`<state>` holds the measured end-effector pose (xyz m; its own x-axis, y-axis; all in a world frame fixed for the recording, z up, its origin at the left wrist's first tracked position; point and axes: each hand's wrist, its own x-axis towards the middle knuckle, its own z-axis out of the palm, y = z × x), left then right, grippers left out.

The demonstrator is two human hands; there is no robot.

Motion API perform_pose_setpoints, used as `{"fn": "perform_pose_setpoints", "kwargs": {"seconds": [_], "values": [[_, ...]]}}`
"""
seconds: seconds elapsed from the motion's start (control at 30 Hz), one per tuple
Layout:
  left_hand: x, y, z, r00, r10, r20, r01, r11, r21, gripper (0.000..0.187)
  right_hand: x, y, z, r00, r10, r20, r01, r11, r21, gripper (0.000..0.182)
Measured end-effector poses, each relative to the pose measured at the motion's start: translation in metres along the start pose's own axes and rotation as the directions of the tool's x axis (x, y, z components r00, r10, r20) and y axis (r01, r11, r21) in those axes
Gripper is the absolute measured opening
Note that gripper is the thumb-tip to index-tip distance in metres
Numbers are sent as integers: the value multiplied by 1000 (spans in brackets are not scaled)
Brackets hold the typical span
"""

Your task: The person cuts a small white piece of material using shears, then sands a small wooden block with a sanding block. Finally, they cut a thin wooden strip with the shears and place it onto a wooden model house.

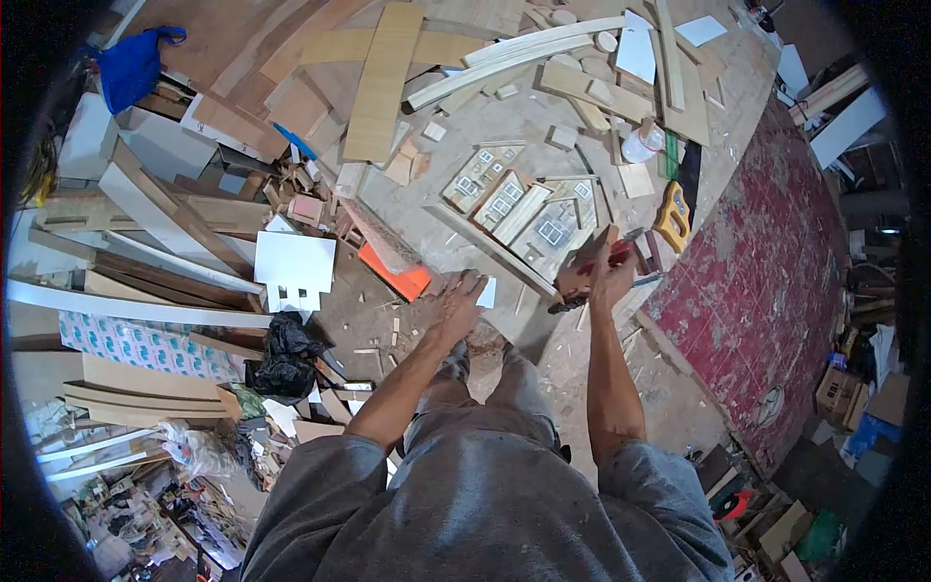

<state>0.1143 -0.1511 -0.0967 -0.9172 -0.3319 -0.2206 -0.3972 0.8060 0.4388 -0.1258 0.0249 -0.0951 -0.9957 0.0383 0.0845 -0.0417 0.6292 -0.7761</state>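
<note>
My left hand [456,303] lies low at the near edge of the work surface, its fingers stretched out beside a small white piece [488,292]. My right hand [611,278] is wrapped round a dark brown, block-shaped wooden tool [580,269] with a red part; its exact kind is unclear. The tool stands at the right corner of a wooden model house panel [506,201] with small white-framed windows. Strips of wood border and cross the panel. A handsaw [674,216] with a yellow handle lies just beyond my right hand.
A white tub [640,145] stands among wood offcuts at the back right. Long wooden strips [514,60] and a broad plank [384,82] lie across the far side. An orange toothed piece [394,273] is left of my left hand. A worn red board [756,281] fills the right.
</note>
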Motion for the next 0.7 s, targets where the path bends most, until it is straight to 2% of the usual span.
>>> {"fn": "perform_pose_setpoints", "kwargs": {"seconds": [0.03, 0.07, 0.13, 0.2, 0.27, 0.3, 0.37, 0.4, 0.47, 0.5, 0.53, 0.57, 0.63, 0.7], "values": [[0, -2, 0, 1000, 9, 4, -9, 1000, -4, 62, 2, -9, -6, 989, -120, -86, 132, 981, 146, 27], [1, -3, 0, 1000, 19, 7, -19, 1000, -10, 59, 4, -18, -12, 989, -123, -88, 135, 980, 146, 27], [1, 3, -11, 999, 29, -18, -29, 999, -14, 54, 6, -32, -24, 993, -110, -45, 118, 918, 378, 18], [2, -2, -13, 998, 37, -46, -38, 999, -20, 49, -1, -38, -36, 987, -156, -40, 160, 916, 369, 21], [13, -22, 4, 965, -206, -161, 164, 956, -243, 35, -19, -44, -51, 989, -149, -12, 141, 896, 422, 21], [21, -33, 4, 967, -200, -161, 158, 958, -241, 35, -33, -42, -61, 994, -74, 81, 32, 903, 429, 20], [38, -54, 0, 840, -340, -422, 260, 936, -237, 28, -68, -25, -70, 992, -58, 108, 13, 927, 376, 20], [44, -59, -6, 844, -332, -420, 251, 938, -238, 28, -86, -17, -74, 989, -48, 137, 1, 945, 326, 20], [54, -63, -18, 891, -209, -404, 150, 974, -172, 21, -129, -3, -85, 984, -33, 174, -7, 974, 226, 22], [60, -66, -19, 892, -197, -406, 137, 975, -174, 21, -149, -13, -94, 978, -12, 208, -33, 977, 211, 23], [65, -70, -18, 926, -200, -319, 157, 975, -156, 17, -166, -23, -105, 970, 10, 242, -59, 979, 196, 24], [68, -73, -17, 953, -202, -227, 175, 975, -134, 14, -183, -10, -108, 960, 71, 271, -126, 974, 189, 24], [69, -75, -17, 954, -167, -249, 151, 985, -80, 10, -211, 1, -118, 923, 204, 327, -276, 942, 190, 24], [70, -76, -13, 952, -133, -275, 130, 991, -31, 7, -229, -3, -127, 947, 161, 278, -204, 970, 131, 25]]}}
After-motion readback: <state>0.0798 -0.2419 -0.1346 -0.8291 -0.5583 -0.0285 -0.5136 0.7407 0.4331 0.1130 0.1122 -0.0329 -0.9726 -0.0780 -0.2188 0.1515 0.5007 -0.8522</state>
